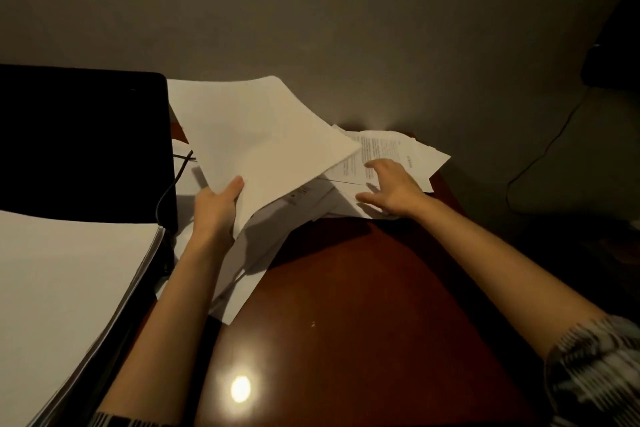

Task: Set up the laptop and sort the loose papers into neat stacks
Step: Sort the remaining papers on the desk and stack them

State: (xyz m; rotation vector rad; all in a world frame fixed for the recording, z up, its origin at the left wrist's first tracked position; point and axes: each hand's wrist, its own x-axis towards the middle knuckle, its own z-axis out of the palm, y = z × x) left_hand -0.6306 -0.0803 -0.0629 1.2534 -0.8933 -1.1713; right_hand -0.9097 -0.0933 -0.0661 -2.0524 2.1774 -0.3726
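At lower left I see a squared stack of white sheets [65, 288], so I judge some of the sorting done. Above it, in the upper left, the laptop [83, 139] is open with its screen dark, a cable [169, 184] trailing beside it; whether it is powered I can't tell. At centre my left hand [214, 211] pinches a raised sheaf of blank sheets [263, 139], which bow upward. Right of centre my right hand [391, 187] lies flat, fingers spread, on the loose printed papers [384, 152], still skewed and overlapping on the reddish-brown table [363, 305]; those remain to sort.
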